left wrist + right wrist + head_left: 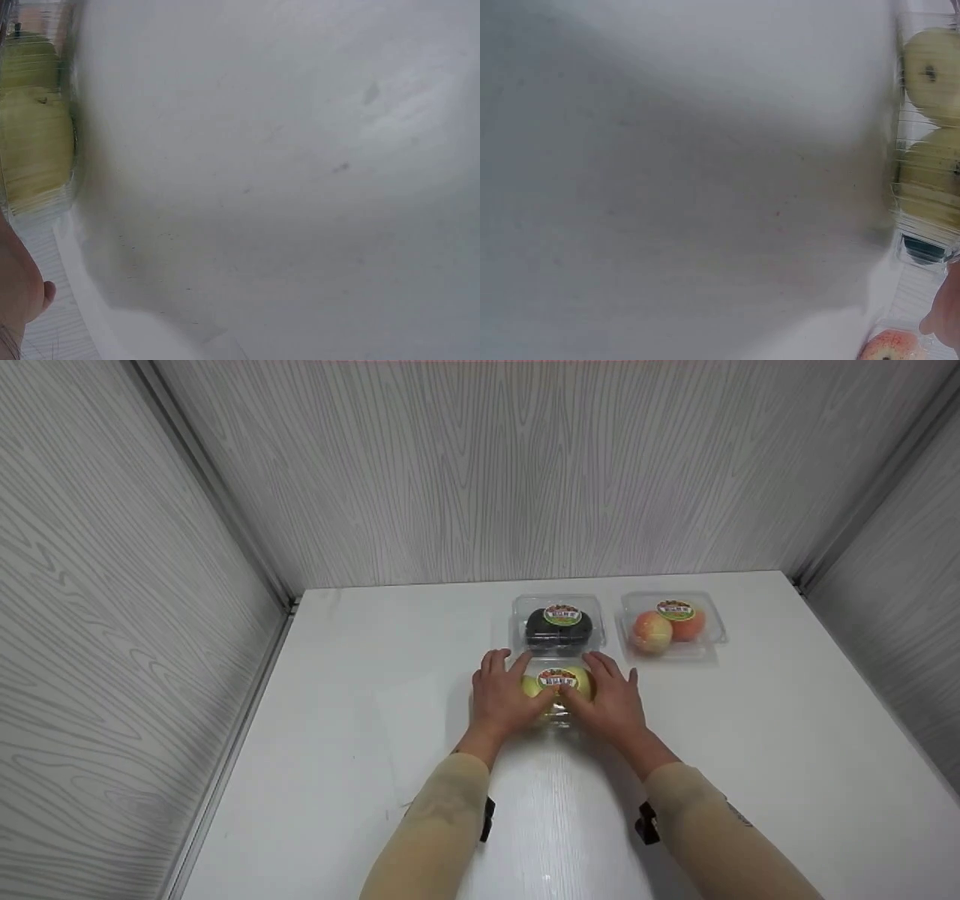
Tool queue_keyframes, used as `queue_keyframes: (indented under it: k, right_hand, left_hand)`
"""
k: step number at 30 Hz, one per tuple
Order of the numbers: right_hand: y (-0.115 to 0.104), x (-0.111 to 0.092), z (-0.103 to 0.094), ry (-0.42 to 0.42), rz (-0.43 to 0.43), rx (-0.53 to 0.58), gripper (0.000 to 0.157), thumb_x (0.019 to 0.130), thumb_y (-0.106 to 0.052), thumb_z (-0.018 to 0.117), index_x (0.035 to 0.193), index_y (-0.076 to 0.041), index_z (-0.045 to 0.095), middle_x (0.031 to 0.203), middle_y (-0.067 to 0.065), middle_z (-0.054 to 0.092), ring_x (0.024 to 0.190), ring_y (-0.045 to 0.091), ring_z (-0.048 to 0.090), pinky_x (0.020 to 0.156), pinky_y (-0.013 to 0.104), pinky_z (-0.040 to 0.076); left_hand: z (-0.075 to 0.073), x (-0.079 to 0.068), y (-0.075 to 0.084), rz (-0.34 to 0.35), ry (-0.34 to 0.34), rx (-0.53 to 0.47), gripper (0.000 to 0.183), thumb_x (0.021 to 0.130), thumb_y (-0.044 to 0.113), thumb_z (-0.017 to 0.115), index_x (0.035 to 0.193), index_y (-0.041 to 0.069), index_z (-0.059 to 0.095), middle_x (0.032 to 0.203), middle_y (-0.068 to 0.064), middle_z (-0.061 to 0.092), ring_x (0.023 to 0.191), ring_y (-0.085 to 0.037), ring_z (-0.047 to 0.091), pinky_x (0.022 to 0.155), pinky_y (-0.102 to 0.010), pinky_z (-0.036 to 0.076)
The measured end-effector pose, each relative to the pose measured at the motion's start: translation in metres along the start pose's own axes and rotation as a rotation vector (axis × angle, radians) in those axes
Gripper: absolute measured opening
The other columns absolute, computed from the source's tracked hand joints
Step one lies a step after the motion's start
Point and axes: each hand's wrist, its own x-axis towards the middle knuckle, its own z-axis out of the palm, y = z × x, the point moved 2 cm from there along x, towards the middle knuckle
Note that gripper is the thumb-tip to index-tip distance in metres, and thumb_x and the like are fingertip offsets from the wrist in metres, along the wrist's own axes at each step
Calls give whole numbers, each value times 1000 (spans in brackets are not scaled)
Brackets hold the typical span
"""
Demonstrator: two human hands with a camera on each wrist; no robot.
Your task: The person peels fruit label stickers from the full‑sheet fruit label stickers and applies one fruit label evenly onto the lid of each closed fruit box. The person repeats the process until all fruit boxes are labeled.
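Note:
A clear plastic box of yellow-green fruit [558, 679], with an oval label on its lid, sits on the white table between the two hands. My left hand [504, 694] grips its left side, thumb over the front of the lid and fingers spread toward the far corner. On the opposite side my right hand [613, 701] holds it the same way, and the two thumbs nearly meet below the label. In the left wrist view the fruit [37, 142] shows through the ribbed wall at the left edge. The right wrist view shows two round pieces of fruit [934, 176] inside.
Directly behind stands a similar clear box with dark fruit [559, 628]. To its right is a third box, holding orange-pink fruit [652, 632]. Grey wood-grain panels [480, 472] close off the table at the back and both sides.

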Motion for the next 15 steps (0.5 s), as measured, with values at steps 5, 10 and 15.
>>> queue_keyframes:
  k: [5, 10, 15]
  right_hand:
    - [0, -1, 1, 7, 1, 5, 81, 97, -54, 67, 155, -1, 49, 160, 19, 46, 149, 36, 43, 120, 76, 12]
    - [1, -1, 2, 20, -7, 16, 80, 96, -52, 68, 155, 0, 49, 160, 20, 47, 148, 37, 44, 119, 76, 12]
    - [1, -1, 2, 22, -8, 25, 79, 96, -51, 68, 154, 0, 50, 159, 20, 47, 148, 37, 44, 120, 76, 12]
  left_hand:
    - [0, -1, 0, 6, 12, -11, 85, 87, 76, 64, 149, 18, 62, 150, -18, 52, 143, -34, 43, 111, -55, 40]
    - [1, -1, 0, 9, 27, -11, 83, 87, 74, 66, 148, 18, 62, 148, -18, 53, 142, -34, 44, 109, -55, 41]
    - [2, -1, 0, 11, 32, -9, 82, 87, 73, 65, 148, 19, 62, 148, -18, 53, 141, -33, 44, 108, -55, 42]
